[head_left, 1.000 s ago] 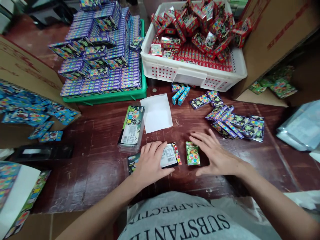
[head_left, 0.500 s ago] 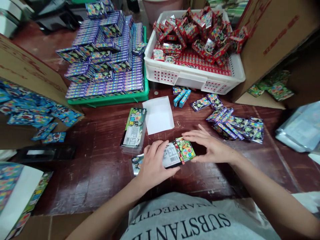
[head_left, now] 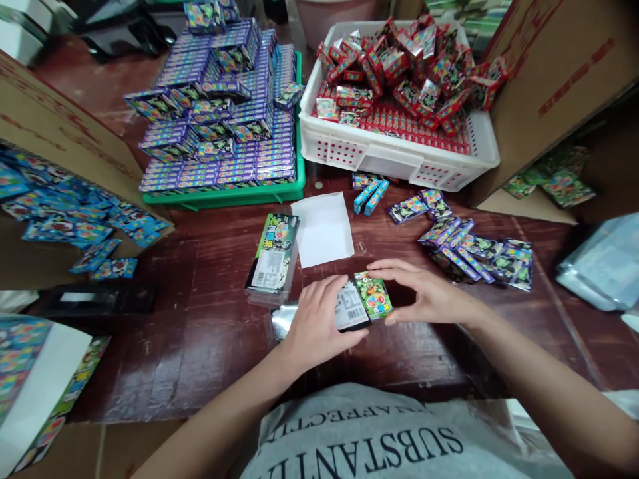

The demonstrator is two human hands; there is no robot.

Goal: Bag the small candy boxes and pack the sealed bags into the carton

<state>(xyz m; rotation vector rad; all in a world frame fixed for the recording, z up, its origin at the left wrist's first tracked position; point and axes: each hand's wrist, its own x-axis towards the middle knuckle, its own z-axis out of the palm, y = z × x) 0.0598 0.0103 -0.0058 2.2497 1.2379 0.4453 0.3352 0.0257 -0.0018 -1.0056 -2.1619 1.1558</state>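
My left hand [head_left: 314,326] rests curled over a clear plastic package with a barcode card [head_left: 349,307] on the dark red table [head_left: 200,346]. My right hand [head_left: 424,296] pinches a small green box [head_left: 374,296] between thumb and fingers and holds it against the package's right end. A second package with a green header card [head_left: 274,256] lies just left of a white paper sheet [head_left: 323,228].
A green tray [head_left: 224,195] stacked with purple boxes [head_left: 224,113] and a white crate [head_left: 394,156] of red boxes stand at the back. Loose purple boxes [head_left: 474,253] lie at the right, blue boxes [head_left: 70,219] at the left. Cardboard cartons flank both sides.
My right hand went from hovering open beside the green box to gripping it and bringing it left against the package under my left hand.
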